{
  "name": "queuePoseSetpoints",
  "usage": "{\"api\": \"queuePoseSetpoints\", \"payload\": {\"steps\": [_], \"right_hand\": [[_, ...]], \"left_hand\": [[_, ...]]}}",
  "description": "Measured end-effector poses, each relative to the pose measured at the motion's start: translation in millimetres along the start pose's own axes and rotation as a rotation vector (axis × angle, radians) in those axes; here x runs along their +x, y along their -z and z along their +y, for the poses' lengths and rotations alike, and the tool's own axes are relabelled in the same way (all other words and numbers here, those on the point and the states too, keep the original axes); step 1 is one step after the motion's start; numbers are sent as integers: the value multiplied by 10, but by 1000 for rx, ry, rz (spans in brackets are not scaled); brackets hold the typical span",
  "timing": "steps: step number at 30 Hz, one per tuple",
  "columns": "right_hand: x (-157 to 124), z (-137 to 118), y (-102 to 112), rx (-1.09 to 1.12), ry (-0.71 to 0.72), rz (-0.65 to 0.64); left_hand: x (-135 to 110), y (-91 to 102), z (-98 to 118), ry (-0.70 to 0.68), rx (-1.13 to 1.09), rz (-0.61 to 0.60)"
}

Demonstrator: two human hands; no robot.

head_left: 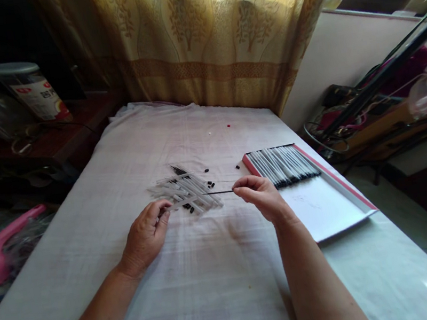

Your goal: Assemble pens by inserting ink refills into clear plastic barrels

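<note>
My left hand (pixel 148 236) is closed on a clear pen barrel (pixel 182 204) that lies level above the cloth. My right hand (pixel 260 196) pinches the end of a thin black refill (pixel 221 192), whose other end meets the barrel's mouth. Just behind my hands lies a loose pile of clear pen barrels (pixel 184 188) with small black caps (pixel 210 184) scattered beside it. To the right, a white tray with a red rim (pixel 333 177) holds a row of finished pens (pixel 282 164) at its far end.
A white cloth (pixel 201 286) covers the table. A yellow patterned curtain (pixel 197 33) hangs behind. Jars (pixel 34 91) stand on a dark shelf at the left, pink scissors (pixel 2 245) lie lower left. Cables and clutter (pixel 382 100) fill the right side.
</note>
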State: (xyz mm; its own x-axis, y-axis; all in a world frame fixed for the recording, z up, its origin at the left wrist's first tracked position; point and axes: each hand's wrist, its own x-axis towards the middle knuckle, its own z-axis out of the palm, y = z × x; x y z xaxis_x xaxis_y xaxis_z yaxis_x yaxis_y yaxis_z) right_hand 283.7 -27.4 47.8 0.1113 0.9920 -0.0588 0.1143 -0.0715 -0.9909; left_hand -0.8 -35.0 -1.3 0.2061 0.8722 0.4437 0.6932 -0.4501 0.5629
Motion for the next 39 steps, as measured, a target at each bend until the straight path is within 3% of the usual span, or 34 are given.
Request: {"api": "queuePoseSetpoints", "payload": {"steps": [4, 11, 17, 21, 23, 25, 27, 33, 39], "right_hand": [[-8, -15, 6, -33, 11, -39], [-30, 30, -259, -220, 88, -288], [-88, -13, -586, -404, 225, -249], [125, -55, -537, -341, 241, -322], [336, -44, -401, -434, 201, -220], [553, -17, -240, -771, 151, 34], [724, 18, -104, -1032, 81, 160], [911, 120, 0, -1177, -40, 138], [805, 127, -20, -1111, 20, 156]], "left_hand": [[1, 13, -3, -49, 18, -13], [-43, -31, 79, -175, 11, -89], [-64, -78, 158, -95, -76, -142], [-68, -91, 166, -12, -149, -145], [-69, -101, 150, 41, -181, -133], [-67, -113, 130, 86, -197, -124], [-62, -121, 113, 112, -198, -123], [-51, -122, 100, 150, -217, -138], [-50, -125, 92, 133, -207, -142]]}}
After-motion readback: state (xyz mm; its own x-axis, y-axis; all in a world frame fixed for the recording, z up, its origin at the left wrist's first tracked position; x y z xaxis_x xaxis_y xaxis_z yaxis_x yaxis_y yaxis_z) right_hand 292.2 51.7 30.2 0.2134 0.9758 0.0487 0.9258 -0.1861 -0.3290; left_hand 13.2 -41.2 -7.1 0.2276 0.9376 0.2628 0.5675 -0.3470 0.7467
